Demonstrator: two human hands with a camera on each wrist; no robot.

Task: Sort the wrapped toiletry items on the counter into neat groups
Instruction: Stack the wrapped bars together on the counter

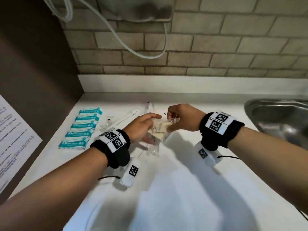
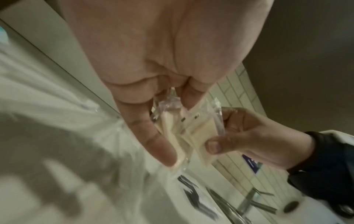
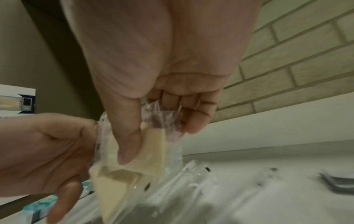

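Both hands hold clear-wrapped cream soap packets [image 1: 162,126] above the white counter [image 1: 175,189]. My left hand [image 1: 144,125] grips packets from the left, thumb and fingers around them [image 2: 172,136]. My right hand [image 1: 179,120] pinches a packet's clear wrapper [image 3: 153,141] from the right, thumb on its face. Several teal-and-white wrapped items [image 1: 81,129] lie in a neat column at the counter's left. Clear-wrapped white stick-like items [image 1: 131,114] lie behind the hands.
A steel sink [image 1: 280,115] is set into the counter at the right. A brick wall [image 1: 200,47] with a hanging white cable [image 1: 116,35] rises behind. A brown panel with a printed sheet [image 1: 15,135] bounds the left side.
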